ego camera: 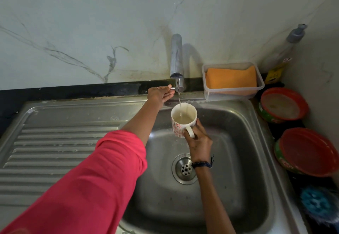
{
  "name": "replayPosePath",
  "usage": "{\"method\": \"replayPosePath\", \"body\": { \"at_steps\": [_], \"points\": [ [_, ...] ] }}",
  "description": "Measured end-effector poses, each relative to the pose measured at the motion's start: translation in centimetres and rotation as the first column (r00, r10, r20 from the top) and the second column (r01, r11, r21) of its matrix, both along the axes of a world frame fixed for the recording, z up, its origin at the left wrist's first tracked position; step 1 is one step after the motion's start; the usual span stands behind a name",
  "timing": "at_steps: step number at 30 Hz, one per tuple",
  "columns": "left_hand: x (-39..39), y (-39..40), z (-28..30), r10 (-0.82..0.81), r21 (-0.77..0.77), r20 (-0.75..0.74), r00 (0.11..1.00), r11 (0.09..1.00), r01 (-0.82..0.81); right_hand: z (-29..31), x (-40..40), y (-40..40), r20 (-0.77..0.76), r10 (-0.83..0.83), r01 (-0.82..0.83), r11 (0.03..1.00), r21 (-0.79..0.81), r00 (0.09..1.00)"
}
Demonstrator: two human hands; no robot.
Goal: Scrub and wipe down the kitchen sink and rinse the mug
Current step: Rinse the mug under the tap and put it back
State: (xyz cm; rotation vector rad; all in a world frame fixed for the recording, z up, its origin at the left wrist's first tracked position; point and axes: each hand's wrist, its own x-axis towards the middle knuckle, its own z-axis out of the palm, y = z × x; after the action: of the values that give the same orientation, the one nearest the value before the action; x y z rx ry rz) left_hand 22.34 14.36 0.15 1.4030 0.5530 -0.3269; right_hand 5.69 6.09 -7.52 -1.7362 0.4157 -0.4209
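Your right hand [199,142] grips the glossy ceramic mug [183,120] over the steel sink [238,123]; your left hand [160,94], fingers straight, touches the half-hidden tap lever.

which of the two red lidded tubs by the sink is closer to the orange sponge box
The farther tub, right beside the clear box holding the orange sponge. The other tub sits nearer the camera, next to the blue scrubber.

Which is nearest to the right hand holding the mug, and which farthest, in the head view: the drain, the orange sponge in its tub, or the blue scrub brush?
From the right hand gripping the mug:
1. Drain, just below the hand on the sink floor.
2. Orange sponge, up behind the sink, right of the tap.
3. Blue scrub brush, far right, at the bottom corner.
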Motion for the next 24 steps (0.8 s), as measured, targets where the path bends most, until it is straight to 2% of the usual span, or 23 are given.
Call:
{"method": "replayPosePath", "body": {
  "at_steps": [15, 24],
  "points": [
    [-0.3, 0.2, 0.7, -0.004, 0.029, 0.003, 1.0, 1.0, 0.004, 2.8, 0.0, -0.2, 0.042, 0.078, -0.081, 0.994, 0.072, 0.996],
    [0.1, 0.0, 0.3, 0.001, 0.076, -0.005, 1.0, 0.997, -0.001, 2.9, 0.1, -0.2, 0.088, 0.048, -0.051, 0.998, 0.03, 0.995]
  ]
}}
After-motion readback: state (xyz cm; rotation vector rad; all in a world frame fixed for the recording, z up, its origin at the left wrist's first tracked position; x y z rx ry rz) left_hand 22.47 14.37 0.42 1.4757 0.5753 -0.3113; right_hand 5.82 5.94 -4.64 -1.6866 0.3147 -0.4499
